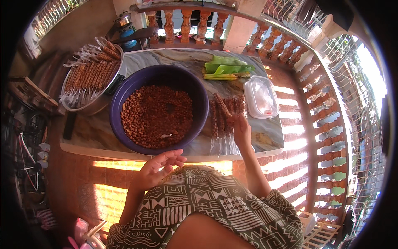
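Note:
A wide purple basin [117,110] filled with reddish-brown peanuts [155,112] stands on the marble-topped table. Just in front of its near rim, my left hand [159,166] is raised with its fingers apart and nothing in it. My right hand [242,128] grips the near end of a slim clear plastic pack of peanuts [222,104], which slants up and to the left. Under it lies a row of similar filled packs [214,118], their loose plastic ends pointing toward me. My right fingers partly hide this row.
At the left, a large metal pot [90,108] is heaped with filled peanut packs [92,74]. Green leaves [227,68] lie at the back of the table [178,56], beside a clear plastic container [262,96] on the right. A balustrade [321,137] runs along the right side.

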